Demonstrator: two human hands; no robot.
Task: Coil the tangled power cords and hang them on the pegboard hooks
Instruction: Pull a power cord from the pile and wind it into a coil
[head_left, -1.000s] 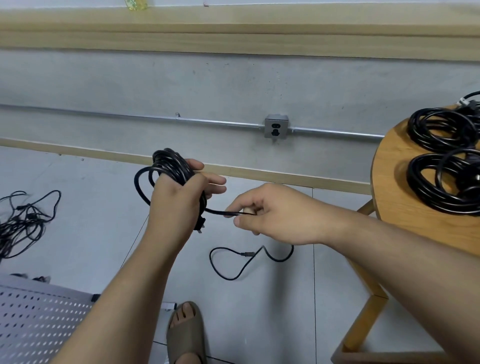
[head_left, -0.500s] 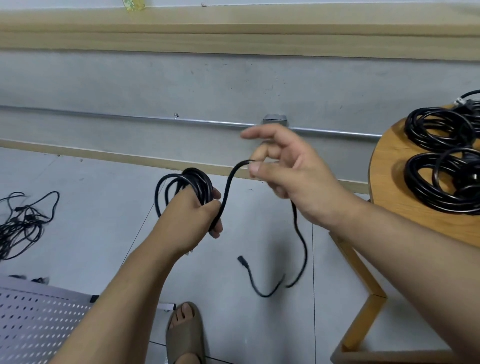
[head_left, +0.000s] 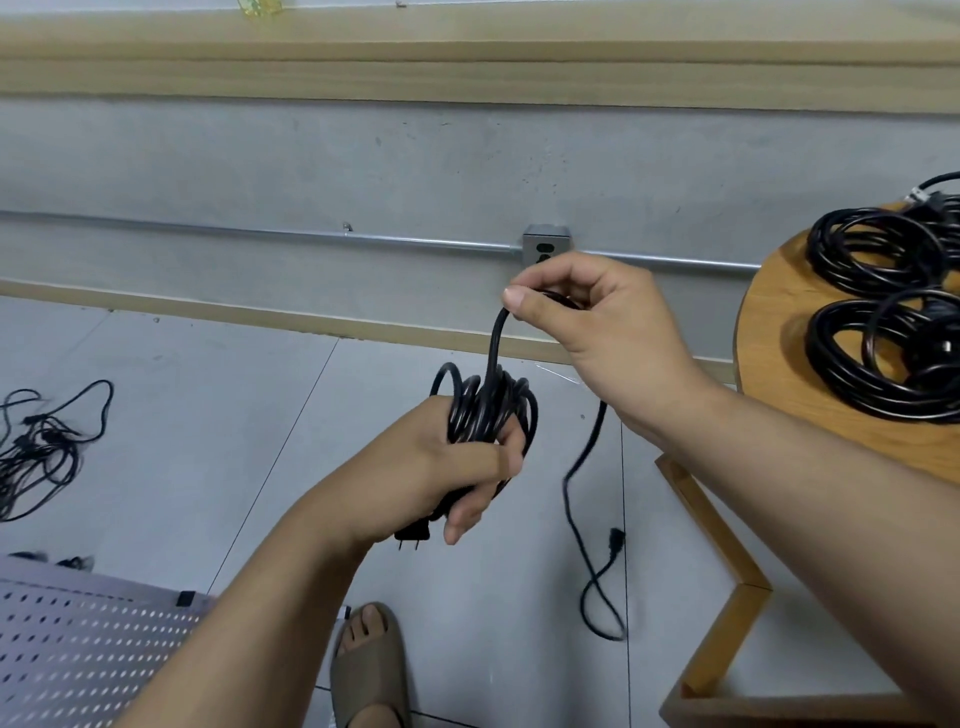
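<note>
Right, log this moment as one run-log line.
left hand: grips cord coil | right hand: pinches cord tail | stage: not yet hung

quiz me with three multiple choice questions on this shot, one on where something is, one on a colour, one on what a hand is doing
1. The tangled cords lie: A on the floor at left; B on a shelf; C in a drawer.
2. The held cord is: A white; B black; C orange.
3. The left hand: A lies flat and open; B points at the ceiling; C grips the held cord's loops.
Answers: A, they sprawl on the grey floor; B, its loops are black; C, its fingers curl round the loops while the right hand pinches the loose stretch.
</note>
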